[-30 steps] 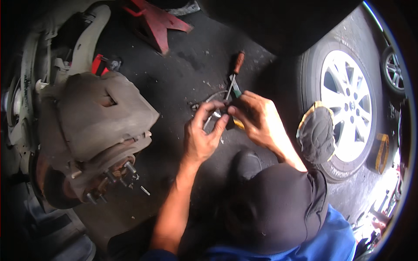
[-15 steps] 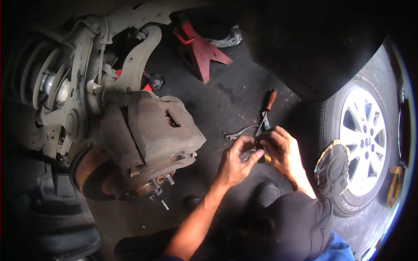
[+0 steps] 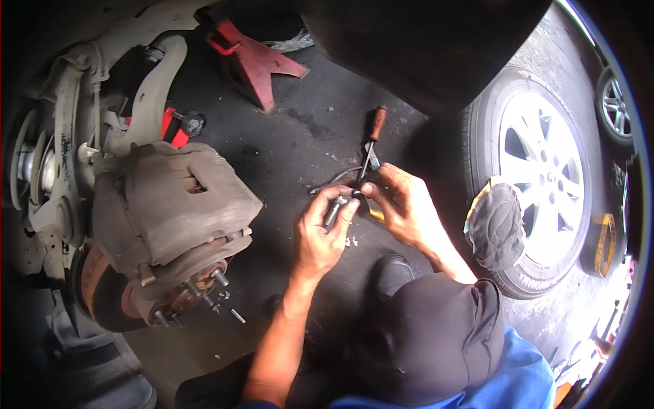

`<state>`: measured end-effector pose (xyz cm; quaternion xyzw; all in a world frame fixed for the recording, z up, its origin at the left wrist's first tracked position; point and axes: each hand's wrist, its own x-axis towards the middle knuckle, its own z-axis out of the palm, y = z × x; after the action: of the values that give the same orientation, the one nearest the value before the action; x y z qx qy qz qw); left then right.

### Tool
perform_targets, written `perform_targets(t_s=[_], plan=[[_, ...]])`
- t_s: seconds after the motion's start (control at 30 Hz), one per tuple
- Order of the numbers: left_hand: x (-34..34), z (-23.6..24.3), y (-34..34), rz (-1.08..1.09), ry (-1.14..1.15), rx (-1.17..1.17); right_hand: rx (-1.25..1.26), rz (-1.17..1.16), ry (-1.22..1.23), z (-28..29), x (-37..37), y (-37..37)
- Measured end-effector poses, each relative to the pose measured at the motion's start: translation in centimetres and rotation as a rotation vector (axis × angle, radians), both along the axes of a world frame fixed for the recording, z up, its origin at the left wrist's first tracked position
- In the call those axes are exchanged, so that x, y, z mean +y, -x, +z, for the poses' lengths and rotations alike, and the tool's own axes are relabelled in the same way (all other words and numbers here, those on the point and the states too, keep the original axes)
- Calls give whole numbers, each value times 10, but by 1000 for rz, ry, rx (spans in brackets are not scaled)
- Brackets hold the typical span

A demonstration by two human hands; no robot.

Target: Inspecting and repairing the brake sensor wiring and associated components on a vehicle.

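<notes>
Before me, my left hand [image 3: 319,235] pinches a small silvery metal pin [image 3: 333,213] between thumb and fingers. My right hand [image 3: 403,204] meets it, its thumb and fingers closed at a small dark piece I cannot identify. Just beyond the hands lies a screwdriver [image 3: 378,125] with an orange-brown handle. A thin grey cable [image 3: 345,173] lies beside it on the floor. Left of my hands is a dusty brake caliper [image 3: 178,198] on a rusty brake disc [image 3: 102,283]. Wheel studs [image 3: 219,277] stick out of the hub.
A red jack stand [image 3: 255,65] stands at the back. An alloy wheel [image 3: 545,174] lies at right with a dark glove-like pad [image 3: 496,225] against it. A dark rounded cloth shape [image 3: 429,341] covers the lower middle, hiding part of my right forearm. Suspension arms [image 3: 68,129] fill the left.
The view has shifted, so the caliper, stand and wheel sit further left. My fingers have opened up slightly around the parts, and the silvery pin now shows in my left hand.
</notes>
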<state>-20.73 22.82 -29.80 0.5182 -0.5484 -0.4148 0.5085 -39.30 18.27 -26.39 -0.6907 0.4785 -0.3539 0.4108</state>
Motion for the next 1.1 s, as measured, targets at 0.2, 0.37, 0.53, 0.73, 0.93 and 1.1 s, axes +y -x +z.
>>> perform_targets(t_s=[0.2, 0.37, 0.53, 0.73, 0.93, 1.1], plan=[[-8, 10, 2, -26, 137, -288, -33, 45, 7, -10, 1, 8], [-8, 8, -7, 11, 69, -285, -58, 5, 49, -13, 5, -3], [-5, 2, 2, -39, -43, 131, -26, 45, 109, -18, 3, 4], [-2, -4, 3, -81, -121, 88, -21, -16, 220, -20, 6, 2], [-2, -1, 3, -59, -22, 32, 67, 98, 54, -7, -1, 14], [-10, 9, -7, -65, 135, -289, 29, 110, 93, -9, 1, 10]])
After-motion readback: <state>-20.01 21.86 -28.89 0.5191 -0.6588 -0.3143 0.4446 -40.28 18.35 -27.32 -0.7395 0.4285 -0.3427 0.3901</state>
